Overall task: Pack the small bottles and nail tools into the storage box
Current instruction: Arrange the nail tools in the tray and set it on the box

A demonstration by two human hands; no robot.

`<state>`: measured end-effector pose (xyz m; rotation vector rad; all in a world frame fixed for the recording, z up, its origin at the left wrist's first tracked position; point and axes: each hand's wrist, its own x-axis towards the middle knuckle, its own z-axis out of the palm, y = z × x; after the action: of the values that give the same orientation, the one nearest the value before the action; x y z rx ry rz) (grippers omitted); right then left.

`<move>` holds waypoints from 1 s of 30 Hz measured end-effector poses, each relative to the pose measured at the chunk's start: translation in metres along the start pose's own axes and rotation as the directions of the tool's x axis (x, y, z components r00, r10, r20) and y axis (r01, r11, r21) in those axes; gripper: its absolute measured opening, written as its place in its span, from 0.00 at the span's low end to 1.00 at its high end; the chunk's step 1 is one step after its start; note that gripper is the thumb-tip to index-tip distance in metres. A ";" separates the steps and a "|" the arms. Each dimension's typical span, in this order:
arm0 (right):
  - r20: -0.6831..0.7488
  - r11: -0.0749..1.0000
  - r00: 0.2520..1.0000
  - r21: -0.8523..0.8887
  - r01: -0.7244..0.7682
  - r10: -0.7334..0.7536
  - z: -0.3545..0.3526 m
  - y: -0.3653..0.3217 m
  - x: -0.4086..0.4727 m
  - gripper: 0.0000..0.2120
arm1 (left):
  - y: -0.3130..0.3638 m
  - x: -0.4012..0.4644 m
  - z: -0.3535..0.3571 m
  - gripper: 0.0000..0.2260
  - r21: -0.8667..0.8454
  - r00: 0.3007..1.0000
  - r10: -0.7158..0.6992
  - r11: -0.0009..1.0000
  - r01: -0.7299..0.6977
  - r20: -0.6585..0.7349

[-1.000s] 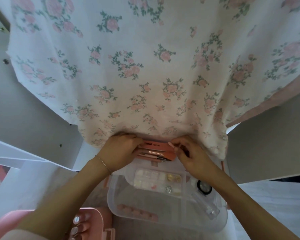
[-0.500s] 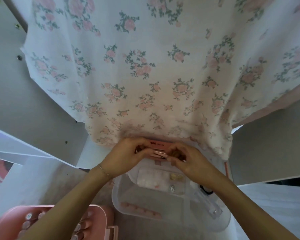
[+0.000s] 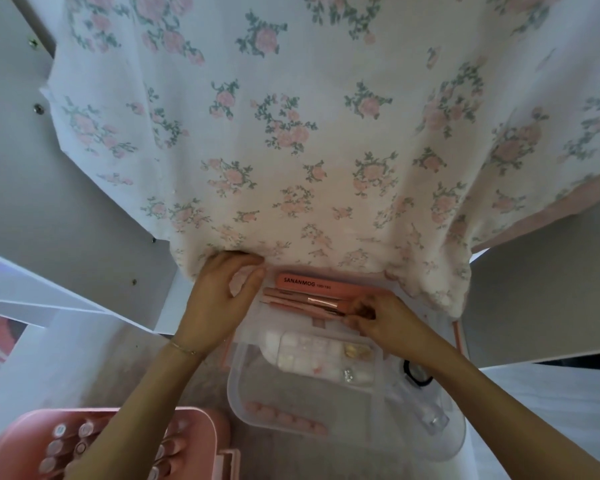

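A clear plastic storage box (image 3: 243,403) lies open below the hem of a floral cloth. At its far end lie a pink nail file (image 3: 312,285) marked SANANMOG and thin pink nail tools (image 3: 298,300) side by side. My right hand (image 3: 378,315) pinches the tips of those tools at their right end. My left hand (image 3: 222,299) rests at the box's far left corner with fingers bent against the cloth edge, and I cannot see it holding anything. Inside the box sit a divided tray of nail charms (image 3: 323,358), a row of pink nail tips (image 3: 284,417) and a clear small bottle (image 3: 426,410).
A pink case (image 3: 125,441) holding several small nail polish bottles stands at the lower left, under my left forearm. The floral cloth (image 3: 309,133) fills the upper view and overhangs the box's far edge. A black ring-shaped item (image 3: 417,373) lies in the box's right part.
My hands have moved apart: the left slid to the box's left corner, uncovering the file and tools. The right hand shifted right onto the tool tips. The camera came closer.
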<state>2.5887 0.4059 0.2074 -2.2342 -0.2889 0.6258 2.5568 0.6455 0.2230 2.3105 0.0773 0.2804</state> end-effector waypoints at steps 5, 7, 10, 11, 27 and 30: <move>0.087 0.997 0.995 -0.065 -0.050 0.056 0.008 -0.004 0.016 0.06 | -0.010 -0.002 0.009 0.10 0.000 0.989 -0.131 0.991 0.132 0.075; 0.113 0.993 0.991 -0.094 -0.066 0.076 0.012 -0.008 0.021 0.08 | -0.013 -0.006 0.014 0.10 -0.017 0.981 -0.171 0.985 0.174 0.090; 0.113 0.990 0.991 -0.128 -0.059 0.074 0.015 -0.012 0.025 0.09 | -0.014 -0.008 0.016 0.09 -0.043 0.977 -0.196 0.979 0.200 0.080; 0.106 0.989 0.992 -0.140 -0.047 0.062 0.015 -0.013 0.026 0.11 | -0.015 -0.007 0.017 0.09 -0.049 0.977 -0.198 0.978 0.202 0.077; 0.054 0.746 0.953 -0.609 0.269 -0.299 0.010 -0.024 0.029 0.10 | -0.020 -0.008 0.019 0.09 -0.104 0.976 -0.203 0.972 0.210 0.073; 0.159 0.627 0.930 -0.700 0.343 -0.331 0.017 -0.033 0.040 0.15 | -0.019 -0.008 0.019 0.09 -0.120 0.975 -0.211 0.968 0.219 0.074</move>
<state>2.6142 0.4544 0.2083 -2.7999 -1.1103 0.3380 2.5541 0.6434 0.1950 2.1599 0.2704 0.1016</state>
